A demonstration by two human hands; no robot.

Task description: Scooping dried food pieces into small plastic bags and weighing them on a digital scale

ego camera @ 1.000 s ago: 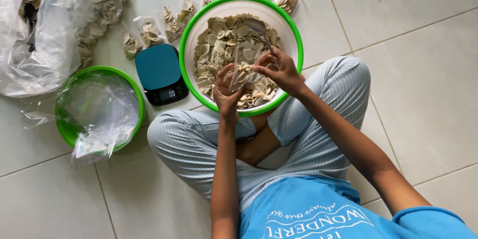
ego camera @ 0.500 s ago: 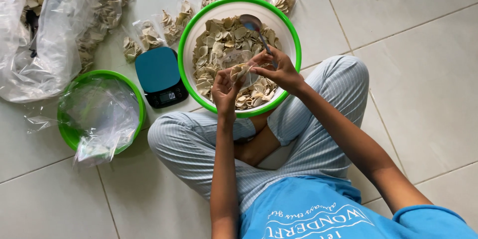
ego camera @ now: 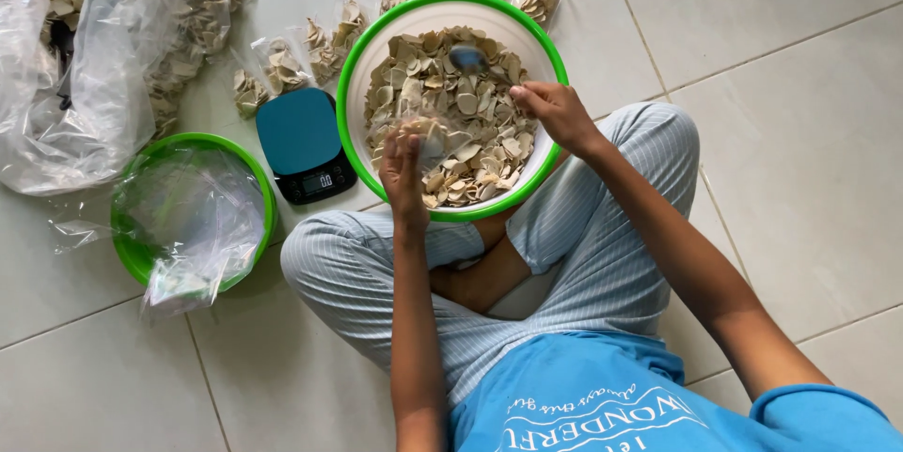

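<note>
Sitting cross-legged on the tile floor (ego camera: pixel 800 132) here. The left hand (ego camera: pixel 403 165) pinches a small clear bag (ego camera: pixel 425 130) by its mouth, right over the near-left part of the big green-rimmed bowl (ego camera: pixel 555 52) of pale chips (ego camera: pixel 442 85). The right hand (ego camera: pixel 555 111) is closed on a spoon (ego camera: pixel 467 60), whose handle runs from that hand toward the bowl's far side, scoop end just beyond the bag. The scale (ego camera: pixel 303 140) sits beside the bowl's left edge.

The metal spoon (ego camera: pixel 467 59) in the green-rimmed white bowl (ego camera: pixel 350 85) is motion-blurred. The scale's small display (ego camera: pixel 318 181) is too small to read. The large clear plastic bags (ego camera: pixel 66 66), upper left, are cut off by the frame's edge.
</note>
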